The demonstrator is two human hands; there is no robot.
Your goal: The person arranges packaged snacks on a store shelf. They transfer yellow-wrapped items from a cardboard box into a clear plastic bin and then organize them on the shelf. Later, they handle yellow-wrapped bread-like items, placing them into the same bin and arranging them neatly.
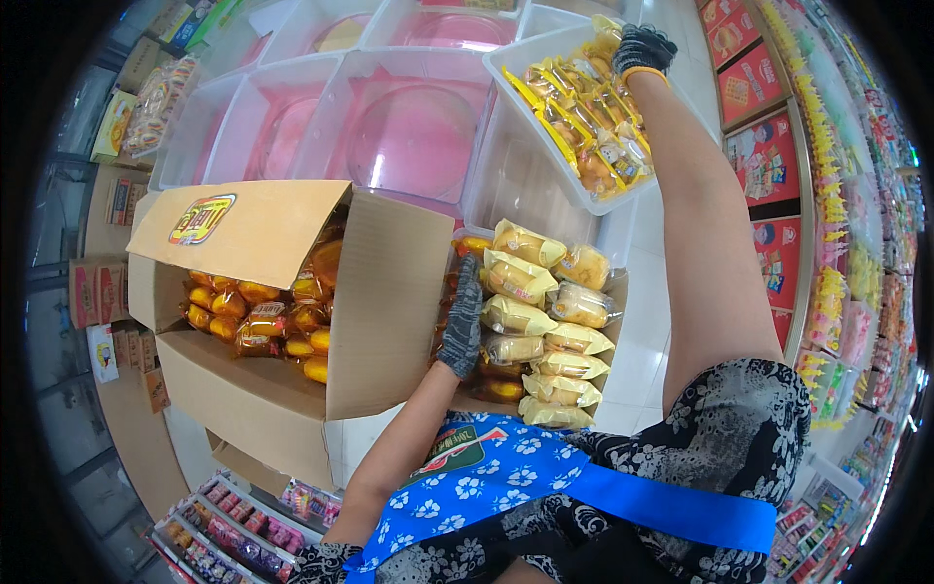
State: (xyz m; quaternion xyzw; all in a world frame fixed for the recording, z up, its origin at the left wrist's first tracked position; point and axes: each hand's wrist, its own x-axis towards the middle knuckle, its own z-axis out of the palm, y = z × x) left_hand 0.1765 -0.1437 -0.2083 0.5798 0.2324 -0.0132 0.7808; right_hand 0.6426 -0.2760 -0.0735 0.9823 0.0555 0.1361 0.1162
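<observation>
My right hand (645, 51), in a dark knit glove with an orange cuff, grips the far rim of a tilted translucent plastic bin (529, 50). Yellow-edged packs of small baked goods (584, 109) fill that bin. My left hand (461, 317), in a matching glove, lies edge-on with fingers extended along a stack of cream-wrapped cakes (518, 277). Its palm side is hidden. Those cakes sit in a carton (616, 292) before me, with amber-wrapped cakes (500, 389) beside and below them.
An open cardboard carton (248, 394) at left holds more amber-wrapped cakes (266, 321); its flap stands near my left hand. Beyond are translucent display bins (408, 131) with pink bottoms. Packed shelves (839, 292) line the right, and a candy rack (233, 518) stands at lower left.
</observation>
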